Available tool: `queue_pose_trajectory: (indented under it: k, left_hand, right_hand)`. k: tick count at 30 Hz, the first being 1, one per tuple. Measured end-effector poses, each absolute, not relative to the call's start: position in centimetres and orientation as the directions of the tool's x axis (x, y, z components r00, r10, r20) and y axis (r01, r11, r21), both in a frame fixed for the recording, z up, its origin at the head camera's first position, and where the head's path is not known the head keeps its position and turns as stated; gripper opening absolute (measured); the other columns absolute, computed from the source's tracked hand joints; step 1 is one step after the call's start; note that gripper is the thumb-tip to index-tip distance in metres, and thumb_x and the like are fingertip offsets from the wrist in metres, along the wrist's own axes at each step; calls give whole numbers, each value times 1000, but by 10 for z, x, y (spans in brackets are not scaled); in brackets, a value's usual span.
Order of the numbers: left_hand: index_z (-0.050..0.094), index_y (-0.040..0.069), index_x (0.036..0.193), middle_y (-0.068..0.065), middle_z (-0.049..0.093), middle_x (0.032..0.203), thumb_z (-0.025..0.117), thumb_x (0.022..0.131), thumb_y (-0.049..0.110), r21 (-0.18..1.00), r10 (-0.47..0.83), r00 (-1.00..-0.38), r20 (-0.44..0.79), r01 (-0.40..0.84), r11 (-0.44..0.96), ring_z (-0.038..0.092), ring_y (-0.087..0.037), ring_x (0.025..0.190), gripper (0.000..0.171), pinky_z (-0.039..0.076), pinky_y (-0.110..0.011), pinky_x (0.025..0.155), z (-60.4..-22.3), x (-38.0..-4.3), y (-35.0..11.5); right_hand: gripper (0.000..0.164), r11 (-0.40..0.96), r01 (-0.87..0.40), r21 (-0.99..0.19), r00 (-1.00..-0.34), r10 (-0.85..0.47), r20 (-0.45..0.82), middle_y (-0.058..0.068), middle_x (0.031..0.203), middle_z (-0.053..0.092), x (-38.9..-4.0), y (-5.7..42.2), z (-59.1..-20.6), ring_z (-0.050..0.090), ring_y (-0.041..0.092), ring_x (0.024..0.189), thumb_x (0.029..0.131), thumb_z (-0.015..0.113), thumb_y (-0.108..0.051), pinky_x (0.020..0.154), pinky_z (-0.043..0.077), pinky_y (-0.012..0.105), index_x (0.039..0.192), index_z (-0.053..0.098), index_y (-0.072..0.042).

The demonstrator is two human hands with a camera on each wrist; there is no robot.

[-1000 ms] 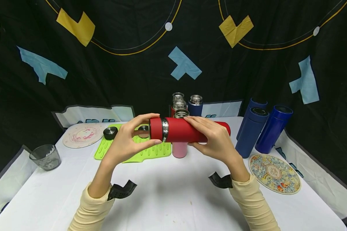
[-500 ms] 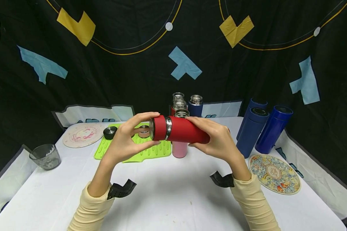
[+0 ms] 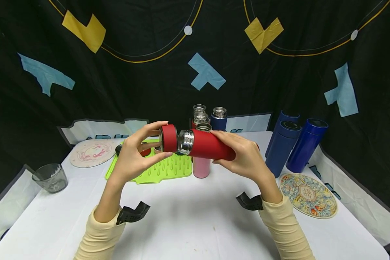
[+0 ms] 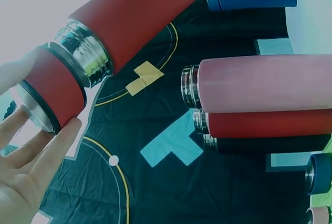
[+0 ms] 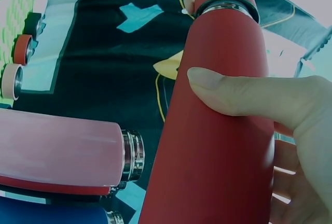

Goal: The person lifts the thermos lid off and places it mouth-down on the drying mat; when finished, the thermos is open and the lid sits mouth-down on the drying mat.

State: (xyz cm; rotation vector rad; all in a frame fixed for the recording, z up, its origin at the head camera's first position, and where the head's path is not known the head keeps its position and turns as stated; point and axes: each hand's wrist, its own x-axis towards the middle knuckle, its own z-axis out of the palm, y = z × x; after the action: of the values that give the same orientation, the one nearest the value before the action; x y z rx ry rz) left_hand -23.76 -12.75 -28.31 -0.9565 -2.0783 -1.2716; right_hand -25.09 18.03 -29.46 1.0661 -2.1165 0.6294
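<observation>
Above the table my right hand [image 3: 245, 155] grips a red thermos bottle [image 3: 211, 145], which lies nearly level with its mouth to the left. My left hand [image 3: 131, 157] pinches the bottle's red lid [image 3: 169, 138] between thumb and fingers. A small gap parts the lid from the bare steel neck [image 3: 186, 142] in the head view. The left wrist view has the lid [image 4: 59, 86] right at the end of the neck [image 4: 85, 53]. In the right wrist view, my thumb lies across the bottle's body [image 5: 212, 151].
Behind the bottle stand several lidless bottles, including a pink one [image 3: 201, 168] and a blue one [image 3: 219, 122]. Several lids lie on a green mat [image 3: 169, 171]. Lidded blue bottles [image 3: 286, 148] and a patterned round mat [image 3: 308, 196] are at right. A glass [image 3: 50, 178] and pink round mat [image 3: 92, 153] are at left.
The red lid has come off the bottle and moved left with my left hand, baring the steel neck. The right hand keeps its grip; the bottle has tilted slightly.
</observation>
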Motion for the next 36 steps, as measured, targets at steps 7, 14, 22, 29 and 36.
queue_pose_trajectory:
  k: [7,14,22,29,36]
  left_hand:
    - [51,17,139,-4,58,127,83,73,1,560,290,-642,710,764,321,58,-20,109,75,54,-31,84,-283,-239,-131]
    - [52,18,138,-6,58,126,83,75,6,586,287,-683,671,727,359,58,-22,109,71,55,-33,82,-289,-244,-138]
    - [50,19,139,-8,59,121,83,76,11,600,288,-722,629,686,411,58,-23,106,71,54,-28,82,-302,-255,-152]
    - [51,8,136,-14,59,116,83,75,5,588,291,-742,604,661,467,59,-27,101,69,56,-34,79,-303,-255,-159]
    - [53,11,135,-11,60,117,84,75,11,576,291,-761,580,636,513,58,-25,102,68,57,-39,78,-325,-272,-179]
  right_hand:
    - [79,523,-826,-208,-478,-457,750,9,127,62,-255,184,-295,62,27,107,64,90,-9,85,55,42,136,56,-10]
    - [80,500,-819,-282,-511,-412,754,10,123,64,-263,185,-298,64,27,103,65,90,-9,83,56,41,136,55,-10]
    - [77,477,-785,-394,-576,-329,748,10,117,67,-268,180,-308,64,24,99,66,90,-13,79,57,38,136,57,-12]
    - [75,449,-748,-488,-626,-235,743,9,118,66,-271,178,-317,63,23,102,67,90,-12,81,57,41,134,57,-10]
    - [71,442,-658,-610,-711,-97,696,22,123,61,-258,177,-311,62,36,106,70,84,1,88,53,49,133,51,6]
